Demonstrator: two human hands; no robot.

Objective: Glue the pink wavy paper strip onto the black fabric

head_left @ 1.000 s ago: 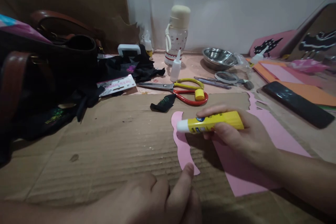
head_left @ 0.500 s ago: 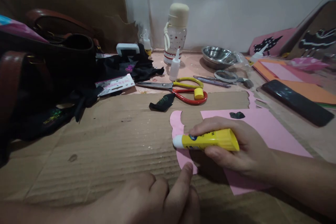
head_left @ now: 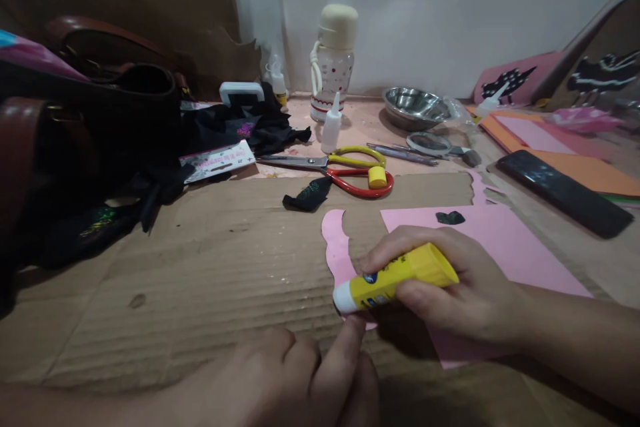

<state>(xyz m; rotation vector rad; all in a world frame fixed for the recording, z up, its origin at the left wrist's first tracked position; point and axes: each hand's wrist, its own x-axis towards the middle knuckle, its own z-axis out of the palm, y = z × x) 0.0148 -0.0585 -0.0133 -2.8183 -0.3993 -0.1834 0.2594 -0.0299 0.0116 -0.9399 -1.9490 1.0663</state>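
Glue stick (head_left: 395, 277) now lower, tilted, white tip on pink cutout (head_left: 338, 255).

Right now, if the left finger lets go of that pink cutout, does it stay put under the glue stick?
Probably not. The pink cutout is a thin, narrow paper strip, likely floppy and light. The glue stick tip presses on its near end, so tacky glue could drag or curl it. The left hand fingertip pinning that end suggests it shifts easily on the cardboard.

The right hand (head_left: 450, 287) has drawn the yellow glue stick (head_left: 395, 278) down along the pink paper cutout (head_left: 337, 250), its white tip now tilted down near the left hand's fingertip (head_left: 350, 333), uncovering the pink sheet (head_left: 505, 240)
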